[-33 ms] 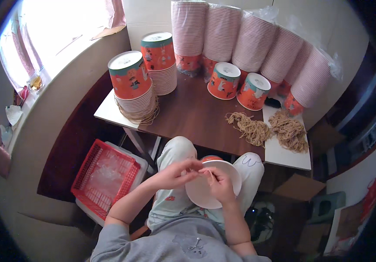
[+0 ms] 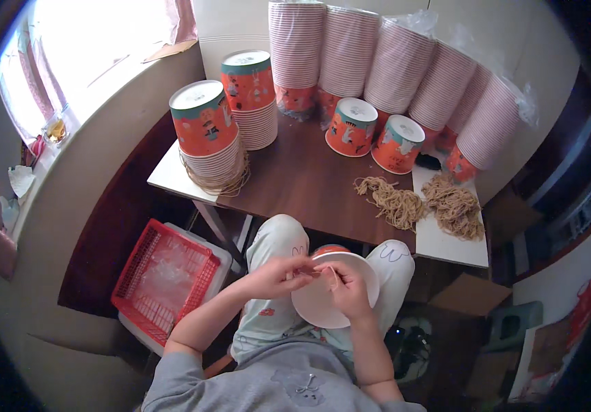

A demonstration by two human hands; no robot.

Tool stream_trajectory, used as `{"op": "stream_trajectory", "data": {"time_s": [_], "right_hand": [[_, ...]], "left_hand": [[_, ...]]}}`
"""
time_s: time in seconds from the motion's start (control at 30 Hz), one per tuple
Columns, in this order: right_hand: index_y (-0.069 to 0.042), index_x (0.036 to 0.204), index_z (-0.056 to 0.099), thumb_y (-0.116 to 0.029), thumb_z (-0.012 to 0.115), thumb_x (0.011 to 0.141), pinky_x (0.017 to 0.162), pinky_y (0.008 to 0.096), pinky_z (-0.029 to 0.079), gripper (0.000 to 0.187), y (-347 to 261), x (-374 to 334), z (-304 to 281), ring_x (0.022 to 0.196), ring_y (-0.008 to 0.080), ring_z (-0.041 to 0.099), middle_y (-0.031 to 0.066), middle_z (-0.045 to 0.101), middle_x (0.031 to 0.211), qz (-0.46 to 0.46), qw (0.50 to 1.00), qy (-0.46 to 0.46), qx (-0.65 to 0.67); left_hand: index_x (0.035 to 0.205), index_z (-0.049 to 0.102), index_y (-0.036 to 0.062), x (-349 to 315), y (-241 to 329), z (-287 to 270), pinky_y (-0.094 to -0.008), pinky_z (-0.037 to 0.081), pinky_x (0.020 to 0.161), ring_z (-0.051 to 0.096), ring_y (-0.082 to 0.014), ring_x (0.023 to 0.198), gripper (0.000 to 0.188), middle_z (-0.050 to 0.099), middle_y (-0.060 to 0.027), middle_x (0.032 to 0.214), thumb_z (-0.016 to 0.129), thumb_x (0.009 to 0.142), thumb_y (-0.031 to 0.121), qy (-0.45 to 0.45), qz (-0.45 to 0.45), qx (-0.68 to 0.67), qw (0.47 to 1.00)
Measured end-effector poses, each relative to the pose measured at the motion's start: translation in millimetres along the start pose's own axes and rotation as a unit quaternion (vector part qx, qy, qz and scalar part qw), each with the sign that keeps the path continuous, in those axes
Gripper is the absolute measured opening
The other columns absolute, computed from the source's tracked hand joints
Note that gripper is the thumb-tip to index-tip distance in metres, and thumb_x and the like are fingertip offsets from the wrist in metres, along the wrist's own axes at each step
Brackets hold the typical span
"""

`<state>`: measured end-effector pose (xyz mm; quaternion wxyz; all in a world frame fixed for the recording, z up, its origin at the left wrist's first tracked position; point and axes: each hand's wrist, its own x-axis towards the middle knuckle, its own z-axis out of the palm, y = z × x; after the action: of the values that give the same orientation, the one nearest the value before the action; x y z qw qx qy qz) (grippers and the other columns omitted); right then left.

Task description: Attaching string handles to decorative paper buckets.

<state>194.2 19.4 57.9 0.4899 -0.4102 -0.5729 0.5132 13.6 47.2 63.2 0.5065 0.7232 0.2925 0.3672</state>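
A paper bucket (image 2: 319, 310) rests tilted between my thighs, its white inside facing up and a bit of orange outer wall showing at the far side. Above its mouth, my left hand (image 2: 282, 277) is closed, its fingertips pinched close to those of my right hand. My right hand (image 2: 350, 291) is shut on a thin pale cord (image 2: 334, 276), which curves out over the fingers. What exactly lies between the left fingertips is too small to make out. Two bundles of tan cord, a left one (image 2: 397, 204) and a right one (image 2: 455, 208), lie on the table.
Stacked orange buckets (image 2: 206, 127) stand upside down on the table (image 2: 295, 182) at left, loose cord looped round the nearer stack. Two single buckets (image 2: 352, 128) stand farther back, before tall plastic-wrapped stacks (image 2: 395, 69). A red basket (image 2: 129, 278) is at lower left, a cardboard box (image 2: 470, 295) at right.
My left hand's fingers have curled in slightly. My right hand, the cord and the bucket look nearly the same.
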Motion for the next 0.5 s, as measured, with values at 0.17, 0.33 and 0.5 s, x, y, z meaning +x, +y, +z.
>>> {"op": "stream_trajectory", "data": {"time_s": [0.17, 0.33, 0.5], "right_hand": [[-0.002, 0.101, 0.053, -0.012, 0.054, 0.087, 0.064, 0.0202, 0.044, 0.018, 4.3, 2.1, -4.9, 0.071, 0.0052, 0.053, 0.0015, 0.058, 0.075, -0.049, 0.998, 0.002, 0.046], [-0.004, 0.090, 0.047, -0.005, 0.053, 0.083, 0.059, 0.0194, 0.042, 0.009, -12.5, -2.6, -8.8, 0.064, 0.0046, 0.049, 0.0006, 0.053, 0.072, 0.006, 1.000, -0.004, -0.024], [-0.004, 0.088, 0.047, -0.002, 0.052, 0.081, 0.057, 0.0206, 0.042, 0.009, -7.2, 10.6, -24.4, 0.063, 0.0068, 0.051, 0.0023, 0.053, 0.072, -0.058, 0.997, -0.043, -0.028]], "left_hand": [[0.090, 0.061, 0.0007, 2.6, -15.6, 4.0, -0.0266, 0.046, 0.061, 0.060, -0.0144, 0.065, 0.016, 0.063, -0.0052, 0.074, 0.057, 0.085, 0.015, 0.053, -0.044, 0.046, 0.997], [0.085, 0.064, 0.0040, 4.8, -2.1, 6.3, -0.0304, 0.047, 0.059, 0.061, -0.0225, 0.064, 0.012, 0.062, -0.0107, 0.073, 0.059, 0.079, 0.013, 0.075, -0.069, 0.149, 0.984], [0.086, 0.063, 0.0031, 4.1, 12.5, 9.1, -0.0360, 0.048, 0.063, 0.060, -0.0293, 0.065, 0.016, 0.061, -0.0132, 0.071, 0.058, 0.075, 0.013, -0.028, 0.014, 0.314, 0.949]]}}
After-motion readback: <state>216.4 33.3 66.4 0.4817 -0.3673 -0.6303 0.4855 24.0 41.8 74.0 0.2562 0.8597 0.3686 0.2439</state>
